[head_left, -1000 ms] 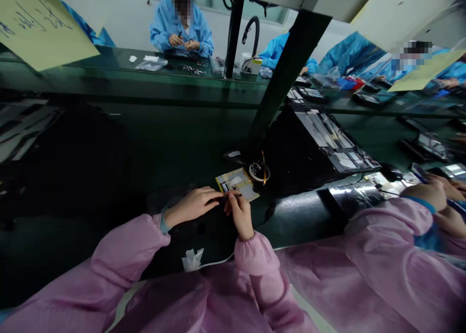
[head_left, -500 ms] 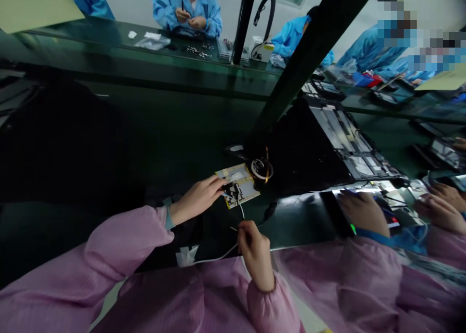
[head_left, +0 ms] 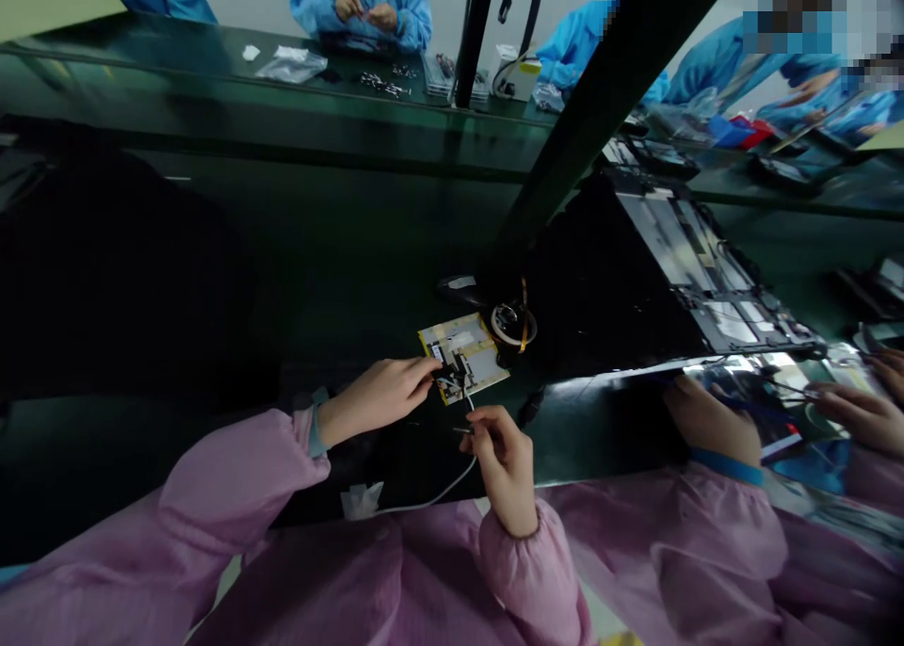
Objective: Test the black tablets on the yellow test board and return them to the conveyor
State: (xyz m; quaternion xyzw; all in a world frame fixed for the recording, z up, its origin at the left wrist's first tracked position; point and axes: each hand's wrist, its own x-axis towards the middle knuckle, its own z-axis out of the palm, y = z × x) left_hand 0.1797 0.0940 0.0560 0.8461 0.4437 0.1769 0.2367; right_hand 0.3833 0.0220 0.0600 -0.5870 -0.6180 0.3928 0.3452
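Observation:
A flat pale panel with yellow edges (head_left: 487, 365) lies on the dark green bench, with small dark parts and a white label on its near left side. My left hand (head_left: 385, 396) reaches in from the left, its closed fingertips at these dark parts; what they pinch is hidden. Just below the panel my right hand (head_left: 507, 458) is closed, thumb against forefinger, on a white cable (head_left: 452, 486). A thin, short tip (head_left: 462, 429) juts left from the same fingers, too small to name. The cable runs from the panel past the hand to a piece of whitish tape (head_left: 363, 501).
Behind the panel are a round white-rimmed coil (head_left: 513, 325) and a dark object with a label (head_left: 461, 285). A black-sided stack of device frames (head_left: 682, 250) stands to the right. A co-worker's hand (head_left: 713, 420) is farther right. A dark post (head_left: 586, 119) slants across.
My right hand has moved up, closer to the panel, and the thin tip now points more level. My left fingertips stay at the panel's left side. The whole view has shifted slightly.

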